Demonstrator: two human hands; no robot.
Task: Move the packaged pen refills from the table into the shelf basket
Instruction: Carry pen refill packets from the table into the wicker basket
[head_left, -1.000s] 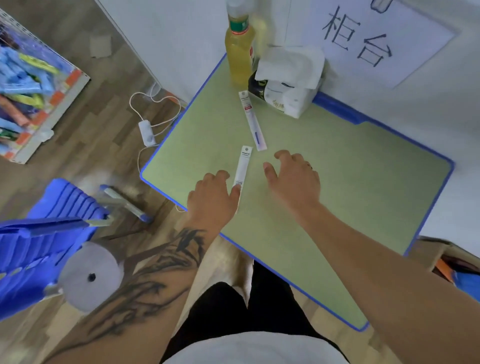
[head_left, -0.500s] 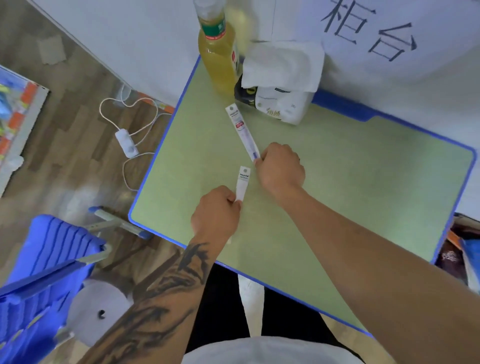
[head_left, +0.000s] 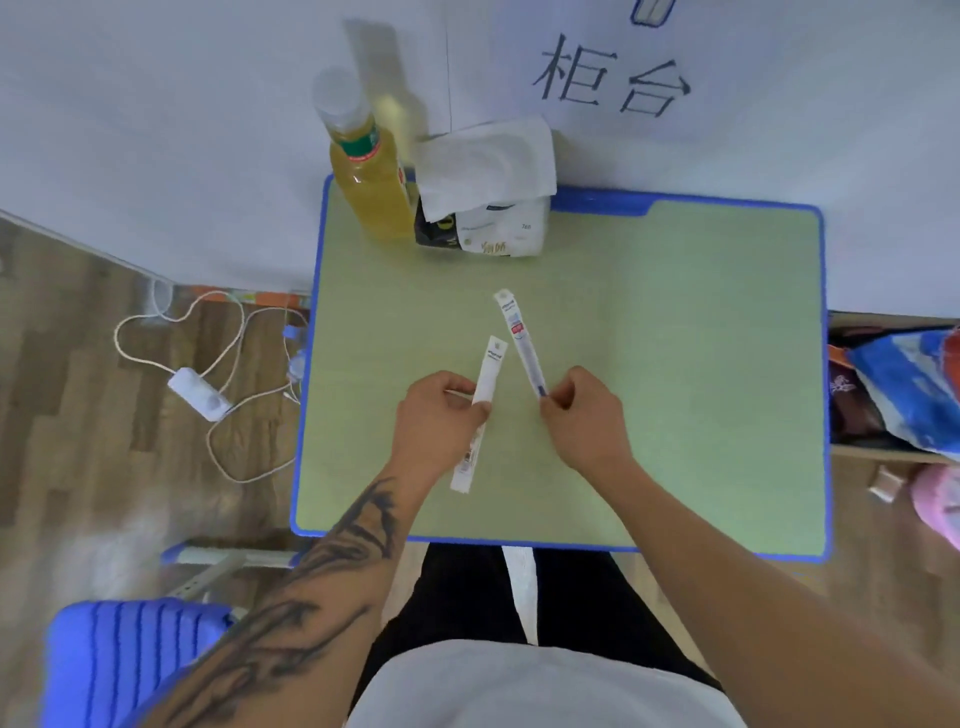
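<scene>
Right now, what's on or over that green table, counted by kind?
Packaged pen refills: 2, one gripped in the left hand at, one pinched by the right hand at
Drink bottle: 1
Tissue pack: 1
Total: 4

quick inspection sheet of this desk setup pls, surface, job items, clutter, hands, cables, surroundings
surface: green table with blue edging, set against a white wall.
job's things: two packaged pen refills; left refill pack and right refill pack, one in each hand. Shelf basket not in view.
clutter: bottle of yellow drink and tissue pack at the table's far edge.
hands: left hand grips its pack near the middle; right hand pinches its pack by the near end.
cables: white cord with inline switch looped on the wood floor, left of the table.
surroundings: blue chair lower left; paper sign on the wall; bags at right.
</scene>
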